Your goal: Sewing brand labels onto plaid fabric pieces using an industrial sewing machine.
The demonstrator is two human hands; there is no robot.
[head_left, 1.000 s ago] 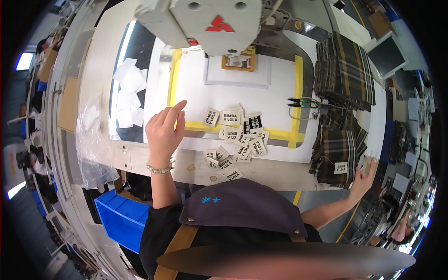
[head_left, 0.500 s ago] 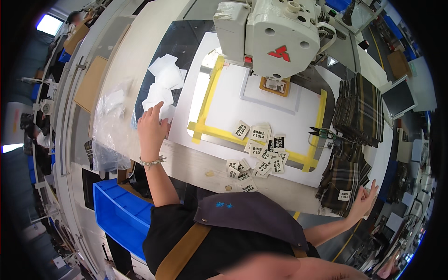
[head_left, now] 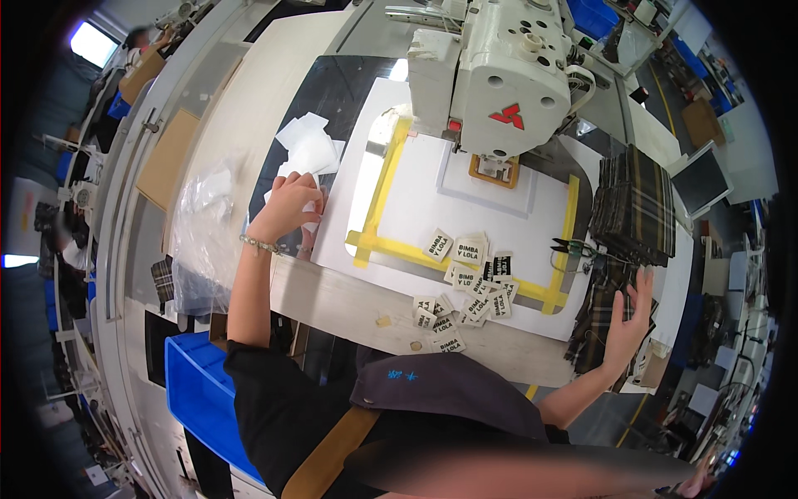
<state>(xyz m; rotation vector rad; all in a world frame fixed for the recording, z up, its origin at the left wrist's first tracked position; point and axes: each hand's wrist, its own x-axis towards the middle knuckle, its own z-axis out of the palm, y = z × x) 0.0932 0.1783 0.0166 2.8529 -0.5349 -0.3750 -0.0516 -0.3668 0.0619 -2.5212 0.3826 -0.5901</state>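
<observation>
My left hand (head_left: 288, 204) is bent over the pile of thin white square sheets (head_left: 312, 143) on the dark glossy board. Its fingers are curled down and closed on a white sheet, of which only a bit shows below the knuckles. My right hand (head_left: 628, 320), open with fingers stretched and thumb apart, is over the dark plaid fabric pieces (head_left: 592, 309) at the near right. Behind it stands a tall folded stack of the same plaid fabric (head_left: 633, 204). Several small printed labels (head_left: 468, 249), mostly cream, lie scattered at the front of the white work plate.
A large white sewing machine head (head_left: 507, 91) stands over the plate (head_left: 399, 200), which is edged with yellow tape. Dark-handled snips (head_left: 573, 247) lie beside the fabric stack. At left are a clear plastic bag (head_left: 204, 233) and, lower, a blue crate (head_left: 199, 387).
My left hand has closed its fingers over the white sheets. My right hand has moved up and inward from the table's right edge onto the plaid fabric. The view has shifted slightly.
</observation>
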